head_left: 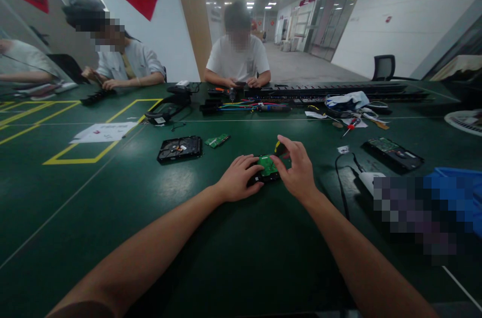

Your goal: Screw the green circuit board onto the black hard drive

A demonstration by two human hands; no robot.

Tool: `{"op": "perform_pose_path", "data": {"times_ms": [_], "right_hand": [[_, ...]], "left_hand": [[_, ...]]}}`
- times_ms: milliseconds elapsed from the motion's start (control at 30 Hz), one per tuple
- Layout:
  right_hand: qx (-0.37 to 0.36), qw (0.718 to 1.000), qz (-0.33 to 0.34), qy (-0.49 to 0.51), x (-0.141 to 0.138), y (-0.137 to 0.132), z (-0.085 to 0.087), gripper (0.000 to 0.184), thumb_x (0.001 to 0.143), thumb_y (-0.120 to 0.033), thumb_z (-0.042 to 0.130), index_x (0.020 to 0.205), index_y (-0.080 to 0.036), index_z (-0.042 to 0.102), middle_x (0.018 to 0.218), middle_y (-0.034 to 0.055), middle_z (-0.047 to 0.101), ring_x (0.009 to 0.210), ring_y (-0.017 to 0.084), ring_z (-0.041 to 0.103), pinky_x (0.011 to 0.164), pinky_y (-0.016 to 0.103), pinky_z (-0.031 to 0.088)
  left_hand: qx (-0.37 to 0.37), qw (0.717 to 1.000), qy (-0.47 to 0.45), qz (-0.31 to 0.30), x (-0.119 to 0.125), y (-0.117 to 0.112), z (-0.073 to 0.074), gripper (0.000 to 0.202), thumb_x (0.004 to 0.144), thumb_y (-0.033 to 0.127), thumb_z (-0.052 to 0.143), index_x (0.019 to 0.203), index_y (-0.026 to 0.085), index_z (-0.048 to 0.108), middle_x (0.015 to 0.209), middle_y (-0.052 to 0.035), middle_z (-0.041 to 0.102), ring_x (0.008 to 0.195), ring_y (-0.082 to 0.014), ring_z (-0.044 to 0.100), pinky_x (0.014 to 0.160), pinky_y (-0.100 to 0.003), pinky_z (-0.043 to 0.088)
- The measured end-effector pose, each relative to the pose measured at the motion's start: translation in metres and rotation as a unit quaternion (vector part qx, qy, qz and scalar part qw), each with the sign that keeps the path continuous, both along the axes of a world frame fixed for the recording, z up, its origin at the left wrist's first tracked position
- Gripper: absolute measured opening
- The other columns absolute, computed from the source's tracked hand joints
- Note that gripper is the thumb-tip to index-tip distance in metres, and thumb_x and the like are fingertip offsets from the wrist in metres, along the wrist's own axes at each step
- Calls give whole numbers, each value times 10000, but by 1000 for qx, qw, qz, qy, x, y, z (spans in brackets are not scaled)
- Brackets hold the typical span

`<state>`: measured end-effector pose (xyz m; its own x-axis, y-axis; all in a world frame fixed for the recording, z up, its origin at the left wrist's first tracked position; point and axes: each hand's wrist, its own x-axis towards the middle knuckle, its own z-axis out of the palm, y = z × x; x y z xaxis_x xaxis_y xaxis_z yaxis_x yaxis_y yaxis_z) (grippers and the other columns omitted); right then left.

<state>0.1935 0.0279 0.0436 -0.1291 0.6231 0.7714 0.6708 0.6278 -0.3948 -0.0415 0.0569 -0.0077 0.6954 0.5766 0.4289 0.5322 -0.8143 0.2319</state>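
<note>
In front of me a hard drive (pixel 268 167) lies on the green table with its green circuit board facing up. My left hand (pixel 238 178) is closed around its left end, thumb at the near edge and fingers over the top. Above the drive's right end, my right hand (pixel 299 170) pinches a small yellow-and-black screwdriver (pixel 278 148); its tip is hidden behind the fingers. A second hard drive (pixel 179 149) lies to the left, beside a loose green circuit board (pixel 217 141).
Another hard drive (pixel 393 153) and a blue bin (pixel 457 190) are at right. A red-handled screwdriver (pixel 353 124) lies farther back. Coloured cables (pixel 244 106) and long black strips (pixel 339 91) line the far side, where a person (pixel 238 57) sits. Paper (pixel 103 131) lies left.
</note>
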Motion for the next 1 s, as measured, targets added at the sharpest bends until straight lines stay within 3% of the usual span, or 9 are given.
{"op": "perform_pose_path", "data": {"times_ms": [300,600,833,1000], "right_hand": [[-22,999,9,22,-1,0,-5,748,990,-212,634,1655,-364,328,1435,104,636,1046,266,706,911,487,639],[-1,1000,-24,18,1,-1,2,624,986,-244,678,1566,-361,479,1183,70,654,929,240,678,883,492,628],[-37,999,6,21,0,-1,-3,699,1008,-220,638,1637,-394,387,1444,84,656,1049,268,732,965,526,637],[-75,995,45,50,0,-1,-4,700,1005,-189,595,1641,-381,372,1457,73,679,1139,270,750,1034,531,629]], "left_hand": [[-6,1000,-7,-3,1,0,1,507,947,422,727,1402,224,625,1537,-161,562,1493,-393,479,1246,-626,385],[-4,1000,-2,-5,0,0,1,537,946,424,726,1430,219,611,1541,-163,555,1501,-392,467,1251,-622,378],[-8,1000,-11,-4,1,-1,3,515,945,408,727,1416,232,618,1538,-157,562,1498,-391,471,1245,-629,383],[-10,1000,-10,-3,1,-2,3,521,939,418,735,1410,226,622,1543,-163,559,1495,-395,473,1242,-628,387]]}}
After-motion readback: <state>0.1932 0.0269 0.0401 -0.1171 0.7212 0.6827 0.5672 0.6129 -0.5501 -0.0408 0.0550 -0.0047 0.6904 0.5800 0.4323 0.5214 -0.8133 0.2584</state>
